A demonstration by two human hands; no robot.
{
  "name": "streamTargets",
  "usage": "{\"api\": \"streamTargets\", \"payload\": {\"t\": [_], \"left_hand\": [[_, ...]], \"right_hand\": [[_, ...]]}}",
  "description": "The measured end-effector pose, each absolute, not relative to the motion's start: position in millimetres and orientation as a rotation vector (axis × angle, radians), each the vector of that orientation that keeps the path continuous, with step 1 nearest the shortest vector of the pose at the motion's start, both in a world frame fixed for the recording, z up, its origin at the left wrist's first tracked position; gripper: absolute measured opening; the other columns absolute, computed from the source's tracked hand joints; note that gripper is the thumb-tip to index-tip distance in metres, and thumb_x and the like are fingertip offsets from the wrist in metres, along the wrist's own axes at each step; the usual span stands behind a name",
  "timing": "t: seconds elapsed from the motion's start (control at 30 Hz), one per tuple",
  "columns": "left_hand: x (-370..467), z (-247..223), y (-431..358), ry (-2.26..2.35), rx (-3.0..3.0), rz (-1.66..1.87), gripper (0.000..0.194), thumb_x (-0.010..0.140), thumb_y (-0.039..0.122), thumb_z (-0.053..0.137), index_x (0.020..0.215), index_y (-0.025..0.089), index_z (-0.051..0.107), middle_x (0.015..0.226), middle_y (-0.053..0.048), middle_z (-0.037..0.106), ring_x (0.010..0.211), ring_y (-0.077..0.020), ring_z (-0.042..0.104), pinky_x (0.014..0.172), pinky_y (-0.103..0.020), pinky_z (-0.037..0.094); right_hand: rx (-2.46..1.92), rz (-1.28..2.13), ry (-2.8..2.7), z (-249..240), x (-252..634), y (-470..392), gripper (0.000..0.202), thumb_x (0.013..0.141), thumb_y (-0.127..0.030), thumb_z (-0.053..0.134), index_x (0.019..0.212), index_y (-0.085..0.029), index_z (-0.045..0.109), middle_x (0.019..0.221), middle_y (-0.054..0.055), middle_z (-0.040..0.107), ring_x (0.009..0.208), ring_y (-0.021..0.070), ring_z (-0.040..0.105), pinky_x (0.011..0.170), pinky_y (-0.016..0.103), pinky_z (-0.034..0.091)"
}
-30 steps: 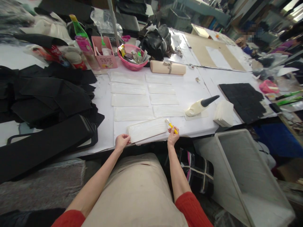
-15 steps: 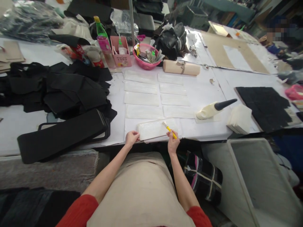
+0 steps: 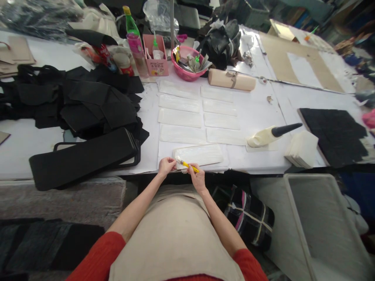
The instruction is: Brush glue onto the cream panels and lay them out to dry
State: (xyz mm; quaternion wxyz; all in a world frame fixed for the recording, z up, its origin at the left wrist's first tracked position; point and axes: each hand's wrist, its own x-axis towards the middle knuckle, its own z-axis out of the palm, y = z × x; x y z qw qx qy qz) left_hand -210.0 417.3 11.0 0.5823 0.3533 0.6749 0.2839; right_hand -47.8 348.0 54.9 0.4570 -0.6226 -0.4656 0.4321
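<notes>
A white rectangular piece (image 3: 202,153) lies at the table's front edge, its surface streaked and shiny. My right hand (image 3: 197,177) is closed on a brush with a yellow handle (image 3: 190,168), whose bristles touch the left end of the piece. At the lower left corner of the same piece, the fingers of my left hand (image 3: 167,166) are pinched together on its edge. Several similar white strips (image 3: 181,134) lie in two columns behind it. A cream bottle with a long black nozzle (image 3: 262,136) rests on its side to the right.
Black pieces (image 3: 84,105) and a long black panel (image 3: 82,160) cover the left side. At the back stand a pink bowl (image 3: 189,75), a pink box (image 3: 158,67) and a green-topped bottle (image 3: 136,50). White stacked pieces (image 3: 301,149) sit right, above a grey bin (image 3: 310,175).
My right hand has moved left with the brush, from the right part of the white piece to its left end. My left hand stays at the corner. The view has shifted slightly.
</notes>
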Motion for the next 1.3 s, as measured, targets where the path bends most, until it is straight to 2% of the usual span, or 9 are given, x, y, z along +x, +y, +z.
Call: {"api": "streamTargets", "payload": {"t": [0.2,0.47,0.63,0.77,0.87,0.97,1.13,1.2,1.3], "left_hand": [[-212,8,416,1.583,0.842,0.653,0.015,0.063,0.027,0.066,0.073,0.015,0.064,0.052,-0.001,0.064,0.051,-0.0165,0.065,0.050,-0.023,0.051],[-212,10,417,1.599,0.827,0.635,0.020,0.059,0.032,0.066,0.071,0.016,0.062,0.052,-0.001,0.064,0.051,-0.0172,0.064,0.049,-0.025,0.050],[-210,19,417,1.596,0.808,0.624,0.023,0.057,0.035,0.068,0.069,0.017,0.061,0.053,-0.002,0.064,0.050,-0.0158,0.062,0.049,-0.025,0.050],[-210,34,417,1.542,0.850,0.583,0.031,0.052,0.047,0.071,0.061,0.021,0.058,0.050,-0.002,0.062,0.046,-0.0150,0.058,0.049,-0.027,0.048],[-213,48,418,1.534,0.974,0.545,0.039,0.048,0.061,0.070,0.054,0.025,0.057,0.043,0.002,0.054,0.040,-0.0135,0.048,0.042,-0.027,0.041],[-218,68,420,1.534,1.123,0.542,0.047,0.049,0.071,0.068,0.055,0.025,0.058,0.046,0.004,0.052,0.043,-0.0141,0.047,0.044,-0.027,0.040],[-211,130,439,1.328,1.272,0.599,0.041,0.065,0.059,0.072,0.059,0.021,0.059,0.079,-0.005,0.065,0.080,-0.0233,0.062,0.069,-0.029,0.050],[-195,163,455,1.273,1.265,0.572,0.040,0.065,0.058,0.073,0.059,0.021,0.057,0.083,-0.005,0.064,0.079,-0.0226,0.060,0.067,-0.028,0.050],[-159,208,488,1.207,1.343,0.538,0.038,0.065,0.053,0.075,0.061,0.021,0.056,0.073,-0.003,0.058,0.070,-0.0191,0.055,0.062,-0.027,0.048]], "right_hand": [[-1.603,1.067,-0.988,58,-15,322,0.034,0.088,-0.051,0.057,0.095,-0.019,0.068,0.072,0.003,0.070,0.067,0.0194,0.069,0.066,0.032,0.058],[-1.844,0.472,-0.767,72,78,336,0.048,0.090,-0.057,0.045,0.090,-0.016,0.071,0.082,0.009,0.072,0.072,0.0207,0.068,0.069,0.035,0.057],[-1.796,0.522,-0.913,68,75,323,0.036,0.090,-0.048,0.051,0.096,-0.019,0.070,0.081,0.006,0.071,0.073,0.0208,0.068,0.073,0.035,0.056],[-1.828,0.388,-0.816,64,99,317,0.032,0.088,-0.046,0.055,0.100,-0.021,0.070,0.085,0.008,0.071,0.074,0.0240,0.070,0.074,0.038,0.057],[-1.792,0.351,-0.782,71,123,322,0.029,0.086,-0.046,0.057,0.099,-0.023,0.071,0.085,0.008,0.072,0.076,0.0254,0.071,0.076,0.039,0.058],[-1.719,0.420,-0.765,81,132,329,0.029,0.085,-0.045,0.059,0.099,-0.022,0.070,0.086,0.008,0.073,0.076,0.0242,0.072,0.073,0.036,0.059],[-1.659,0.518,-0.720,90,140,334,0.033,0.087,-0.046,0.059,0.100,-0.017,0.069,0.085,0.008,0.073,0.075,0.0218,0.073,0.073,0.031,0.060],[-1.646,0.549,-0.677,93,149,334,0.034,0.087,-0.047,0.060,0.098,-0.017,0.070,0.082,0.007,0.074,0.072,0.0215,0.073,0.070,0.029,0.060],[-1.612,0.571,-0.622,100,168,334,0.033,0.085,-0.048,0.062,0.094,-0.018,0.072,0.078,0.006,0.073,0.068,0.0205,0.071,0.065,0.027,0.060]]}}
